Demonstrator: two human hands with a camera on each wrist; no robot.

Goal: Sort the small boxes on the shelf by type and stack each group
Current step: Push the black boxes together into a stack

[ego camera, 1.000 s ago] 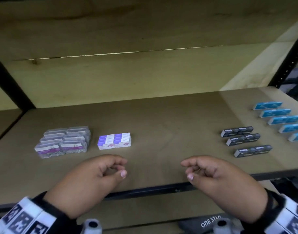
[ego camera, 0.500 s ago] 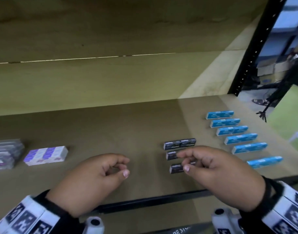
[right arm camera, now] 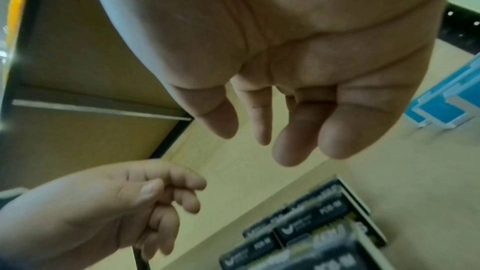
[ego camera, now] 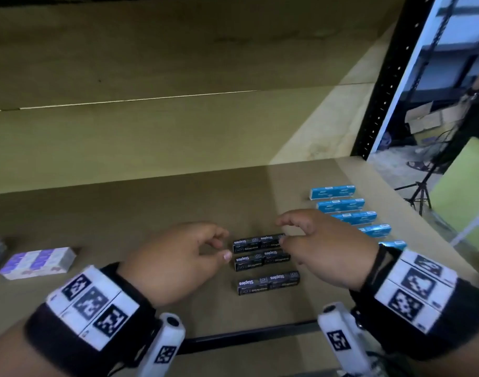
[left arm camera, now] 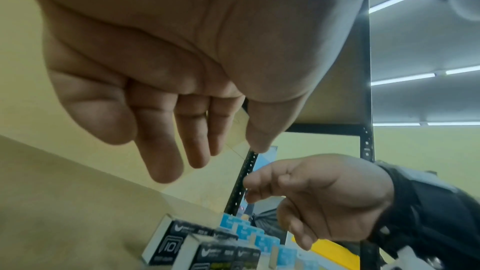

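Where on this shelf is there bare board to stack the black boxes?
The widest bare patch lies between the purple-and-white pack and the black staple boxes, partly under the left hand. The board behind them, toward the back wall, is also bare. Crowded: right side, where the blue boxes sit in a close row beside the right hand.

Head view downward; 2 close wrist views
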